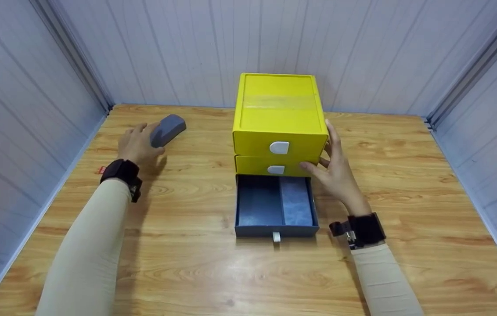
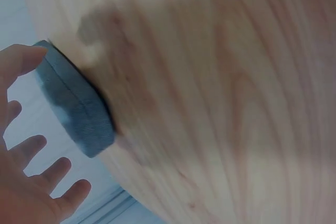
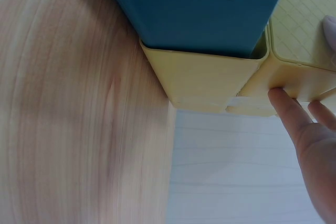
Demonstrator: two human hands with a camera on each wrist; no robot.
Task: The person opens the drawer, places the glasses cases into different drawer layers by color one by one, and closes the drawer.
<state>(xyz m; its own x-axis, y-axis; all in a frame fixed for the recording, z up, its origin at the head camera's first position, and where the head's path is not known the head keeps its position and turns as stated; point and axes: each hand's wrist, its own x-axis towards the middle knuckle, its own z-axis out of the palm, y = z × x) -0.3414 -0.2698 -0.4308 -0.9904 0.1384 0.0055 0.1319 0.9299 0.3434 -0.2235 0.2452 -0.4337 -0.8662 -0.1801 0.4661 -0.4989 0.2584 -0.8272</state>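
My left hand [image 1: 136, 144] is beside a grey glasses case [image 1: 169, 130] at the table's back left. In the left wrist view the thumb overlaps one end of the case [image 2: 76, 100], and the other fingers are spread beyond it. A stacked yellow drawer box [image 1: 281, 105] stands right of the middle, its bottom drawer [image 1: 277, 231] pulled out, dark blue-grey inside with a divider. My right hand [image 1: 338, 175] rests on the box's right front corner, thumb on the middle drawer's front. Straight fingertips touch the yellow side [image 3: 302, 80] in the right wrist view.
White panel walls [image 1: 196, 52] close in the wooden table [image 1: 187, 263] at the back and both sides. White tabs mark the upper drawer fronts, and a small white pull tab [image 1: 276, 237] hangs from the bottom drawer. A small red mark [image 1: 102, 170] lies near my left wrist.
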